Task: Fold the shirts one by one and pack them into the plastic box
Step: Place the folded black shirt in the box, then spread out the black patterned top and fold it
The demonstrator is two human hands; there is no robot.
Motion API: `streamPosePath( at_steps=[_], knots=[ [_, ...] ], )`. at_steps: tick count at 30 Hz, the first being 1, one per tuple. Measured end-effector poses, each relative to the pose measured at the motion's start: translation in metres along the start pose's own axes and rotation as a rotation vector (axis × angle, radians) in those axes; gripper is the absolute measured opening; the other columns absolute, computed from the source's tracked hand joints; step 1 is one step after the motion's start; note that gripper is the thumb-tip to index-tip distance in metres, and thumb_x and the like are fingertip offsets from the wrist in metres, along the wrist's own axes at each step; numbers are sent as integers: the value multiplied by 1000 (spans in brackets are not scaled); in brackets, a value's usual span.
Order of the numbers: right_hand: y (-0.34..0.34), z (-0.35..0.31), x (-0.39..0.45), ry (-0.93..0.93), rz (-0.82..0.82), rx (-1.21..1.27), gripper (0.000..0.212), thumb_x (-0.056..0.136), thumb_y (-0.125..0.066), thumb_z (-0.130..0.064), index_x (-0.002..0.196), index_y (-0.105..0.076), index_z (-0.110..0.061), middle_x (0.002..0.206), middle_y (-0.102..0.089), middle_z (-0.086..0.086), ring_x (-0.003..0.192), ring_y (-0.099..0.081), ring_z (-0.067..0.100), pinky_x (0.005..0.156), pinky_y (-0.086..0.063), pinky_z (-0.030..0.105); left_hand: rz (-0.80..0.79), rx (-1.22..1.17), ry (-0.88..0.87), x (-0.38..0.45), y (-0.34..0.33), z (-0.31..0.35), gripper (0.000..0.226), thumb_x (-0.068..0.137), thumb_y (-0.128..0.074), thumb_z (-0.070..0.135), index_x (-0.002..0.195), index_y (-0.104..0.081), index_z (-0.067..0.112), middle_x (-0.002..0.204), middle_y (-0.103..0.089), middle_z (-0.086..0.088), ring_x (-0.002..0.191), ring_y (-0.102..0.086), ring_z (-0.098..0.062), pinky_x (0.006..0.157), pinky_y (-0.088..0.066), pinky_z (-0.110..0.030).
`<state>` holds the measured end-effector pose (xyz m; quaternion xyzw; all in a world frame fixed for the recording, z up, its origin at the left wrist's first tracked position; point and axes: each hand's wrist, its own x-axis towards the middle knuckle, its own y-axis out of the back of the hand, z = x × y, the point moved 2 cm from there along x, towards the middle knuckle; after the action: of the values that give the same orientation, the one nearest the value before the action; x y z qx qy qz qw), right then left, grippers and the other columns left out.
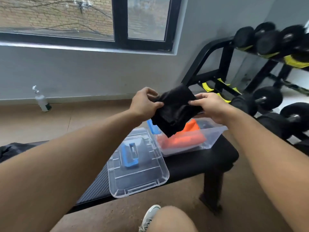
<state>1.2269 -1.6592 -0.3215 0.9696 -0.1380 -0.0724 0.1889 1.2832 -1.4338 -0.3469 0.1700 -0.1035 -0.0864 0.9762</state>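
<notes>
Room, head view: grey wall under a dark-framed window point(117, 20); dumbbell rack point(260, 52) at right; white bottle point(42, 101) on the floor by the wall.
Table point(192, 166): black, padded; carried the plastic box point(215, 139) and its clear lid point(138, 166) with blue handle, lying just beside the box.
Box contents: folded orange shirt point(184, 139).
Black shirt point(173, 111): folded small, held in the air above the box.
Left hand point(143, 102): fingers curled, pinching the shirt's left edge.
Right hand point(212, 106): thumb and fingers pinching the right edge.
Handling advice: keep both edges taut, lower flat onto the orange shirt, release together so the fold holds.
</notes>
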Motion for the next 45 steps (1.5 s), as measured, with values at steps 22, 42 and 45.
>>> streamPosePath(
  at_steps=[22,42,45],
  knots=[
    [-39,22,33,30,-184,-906,42,72,-88,-41,105,-67,-26,101,-66,-5,95,-64,18,84,-57,38,-40,661,-341,18,-27,-41,33,95,-62,33,125,-61,20,134,-58,-3,129,-45,-25,106,-34,-38],
    [-287,-87,-55,649,-476,-830,16,86,-74,-37,100,-65,-34,97,-69,-12,90,-62,13,84,-51,31,277,837,386,-158,249,-194,59,83,-69,34,137,-51,16,143,-49,-10,137,-39,-31,113,-35,-45],
    [-354,-52,-77,692,-629,-822,35,88,-73,-36,121,-63,-30,116,-67,-9,103,-62,15,85,-50,31,360,933,604,-194,292,-227,83,85,-67,44,154,-30,19,164,-22,-10,153,-13,-30,124,-16,-46]
  ],
)
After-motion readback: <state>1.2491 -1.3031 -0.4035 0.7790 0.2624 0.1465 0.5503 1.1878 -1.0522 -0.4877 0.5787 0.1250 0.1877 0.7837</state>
